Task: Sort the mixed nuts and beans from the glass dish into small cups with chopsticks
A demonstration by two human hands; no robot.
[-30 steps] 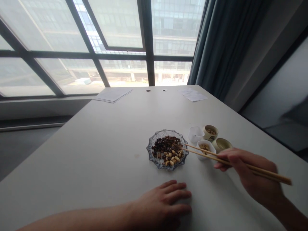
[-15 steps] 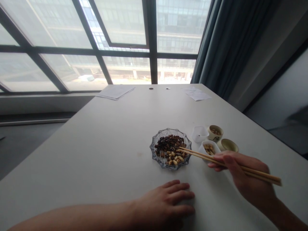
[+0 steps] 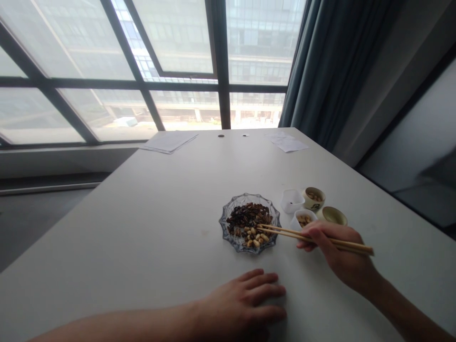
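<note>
1. A plain white table fills the lower view. Its far edge runs under a tall window with dark frames, and office blocks show through the glass.
2. A grey-blue curtain hangs at 1 o'clock of the table, beside a pale wall.
3. At the far edge, a stack of papers lies at 11 o'clock and a single sheet at 1 o'clock. Two small round holes sit between them.
4. A scalloped clear glass dish stands right of the table's middle. It holds dark seeds on its far half and pale peanuts on its near half.
5. At 3 o'clock of the dish stand four small cups, close together. They are an empty white cup, a white cup with peanuts, a cream cup with nuts and a second cream cup.
6. The right hand is closed around a pair of light wooden chopsticks, thumb and fingers pinching them near the middle. It sits at 4 o'clock of the dish, just in front of the cups.
7. The chopsticks lie almost level and close together. Their tips are over the dish where the seeds meet the peanuts, and their butts point to 3 o'clock.
8. The left hand lies palm down on the table at 6 o'clock of the dish, well apart from it. Its fingers are loosely spread and it holds nothing.
</note>
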